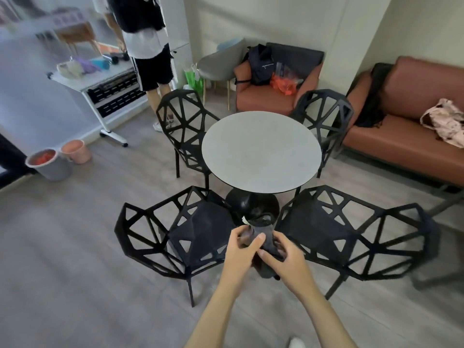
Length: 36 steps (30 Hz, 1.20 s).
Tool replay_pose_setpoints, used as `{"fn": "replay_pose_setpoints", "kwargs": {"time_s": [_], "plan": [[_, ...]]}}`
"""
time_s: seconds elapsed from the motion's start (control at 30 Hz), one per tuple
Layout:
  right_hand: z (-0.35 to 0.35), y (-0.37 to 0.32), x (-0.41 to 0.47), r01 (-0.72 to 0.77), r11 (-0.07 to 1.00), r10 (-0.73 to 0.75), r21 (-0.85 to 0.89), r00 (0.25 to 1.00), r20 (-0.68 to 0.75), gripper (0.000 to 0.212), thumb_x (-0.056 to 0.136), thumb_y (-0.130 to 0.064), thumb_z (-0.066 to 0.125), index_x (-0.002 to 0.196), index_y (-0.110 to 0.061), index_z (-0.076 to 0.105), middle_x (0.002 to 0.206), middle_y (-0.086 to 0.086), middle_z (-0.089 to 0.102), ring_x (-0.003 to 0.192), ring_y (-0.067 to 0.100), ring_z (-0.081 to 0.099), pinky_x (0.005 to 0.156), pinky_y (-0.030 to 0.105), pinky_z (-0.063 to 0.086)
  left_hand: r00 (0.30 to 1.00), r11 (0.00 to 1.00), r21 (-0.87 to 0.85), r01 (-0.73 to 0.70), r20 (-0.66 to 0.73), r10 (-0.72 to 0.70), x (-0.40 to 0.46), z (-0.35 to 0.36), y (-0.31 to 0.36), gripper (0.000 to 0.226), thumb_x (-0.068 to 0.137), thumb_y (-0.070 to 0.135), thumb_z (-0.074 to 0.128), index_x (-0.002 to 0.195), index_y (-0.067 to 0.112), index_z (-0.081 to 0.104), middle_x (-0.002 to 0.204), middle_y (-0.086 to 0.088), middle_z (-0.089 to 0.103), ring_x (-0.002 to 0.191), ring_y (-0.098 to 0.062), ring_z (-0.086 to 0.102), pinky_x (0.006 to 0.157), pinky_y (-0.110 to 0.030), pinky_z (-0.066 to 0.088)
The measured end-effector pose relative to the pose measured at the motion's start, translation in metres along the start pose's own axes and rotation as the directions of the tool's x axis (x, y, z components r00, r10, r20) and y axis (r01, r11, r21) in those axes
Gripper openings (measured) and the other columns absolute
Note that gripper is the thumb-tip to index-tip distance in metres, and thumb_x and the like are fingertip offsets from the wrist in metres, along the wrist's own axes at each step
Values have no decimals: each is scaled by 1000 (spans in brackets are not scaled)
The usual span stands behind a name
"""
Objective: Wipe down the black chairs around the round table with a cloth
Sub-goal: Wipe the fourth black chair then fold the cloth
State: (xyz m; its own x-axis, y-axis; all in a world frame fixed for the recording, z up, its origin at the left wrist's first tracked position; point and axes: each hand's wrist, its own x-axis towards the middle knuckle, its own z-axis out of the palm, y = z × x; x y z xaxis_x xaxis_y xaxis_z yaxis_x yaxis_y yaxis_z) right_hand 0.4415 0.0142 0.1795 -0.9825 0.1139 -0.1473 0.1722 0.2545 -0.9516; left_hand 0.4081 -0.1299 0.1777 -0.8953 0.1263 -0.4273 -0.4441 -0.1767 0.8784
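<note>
Head view: left hand [242,249] and right hand [286,257] clutch the cloth [266,237] between them, all four black chairs [200,229] seemingly unwiped.

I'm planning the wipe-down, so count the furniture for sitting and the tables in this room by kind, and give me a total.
Black chairs: 4
Round table: 1
Grey chair: 1
Brown armchair: 1
Brown sofa: 1
White rolling table: 1
Total: 9
</note>
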Motion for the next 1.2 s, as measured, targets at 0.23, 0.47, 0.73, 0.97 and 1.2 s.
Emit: {"fn": "replay_pose_setpoints", "kwargs": {"time_s": [0.23, 0.47, 0.73, 0.97, 1.2], "plan": [[-109, 17, 33, -32, 956, 77, 293, 986, -145, 31, 89, -17, 79, 114, -24, 63, 104, -8, 75, 99, 9, 72, 83, 31, 60, 986, 980, 146, -136, -81, 149, 10, 108, -5, 24, 91, 25, 81, 113, 28, 72, 112, 10, 73, 104, -11, 69, 85, -31, 61], [-186, 29, 59, 21, 930, 1, 368, 998, -61, 40, 87, -9, 79, 122, -17, 60, 114, -2, 74, 110, 16, 70, 86, 31, 59, 993, 993, 33, 113, 13, -113, 32, 167, -5, 66, 81, 64, 80, 132, 24, 67, 126, 1, 74, 120, -19, 69, 104, -42, 54], [-180, 38, 124, 8, 993, -5, 114, 1000, -30, 43, 80, -38, 85, 116, -44, 63, 113, -12, 67, 108, 9, 65, 93, 41, 58, 992, 989, -137, 49, -108, -64, 92, 180, 12, 17, 100, 5, 62, 117, 3, 64, 114, -22, 74, 95, -26, 75, 76, -38, 61], [-150, 24, 203, -61, 996, 48, 69, 983, 176, 50, 80, -29, 87, 123, -39, 62, 114, -9, 73, 110, 8, 69, 95, 41, 59, 982, 969, -242, 49, -164, -91, 180, 143, 44, 25, 91, 12, 60, 112, -1, 58, 115, -24, 67, 109, -39, 64, 99, -49, 51], [-113, -5, 271, 22, 995, -40, -98, 982, -184, 34, 81, -19, 80, 102, -37, 60, 95, -11, 70, 89, 8, 68, 78, 35, 59, 995, 995, -21, 93, -19, -93, 248, 133, 91, 36, 102, 19, 56, 134, 33, 60, 120, -3, 76, 115, -18, 71, 103, -41, 56]]}}
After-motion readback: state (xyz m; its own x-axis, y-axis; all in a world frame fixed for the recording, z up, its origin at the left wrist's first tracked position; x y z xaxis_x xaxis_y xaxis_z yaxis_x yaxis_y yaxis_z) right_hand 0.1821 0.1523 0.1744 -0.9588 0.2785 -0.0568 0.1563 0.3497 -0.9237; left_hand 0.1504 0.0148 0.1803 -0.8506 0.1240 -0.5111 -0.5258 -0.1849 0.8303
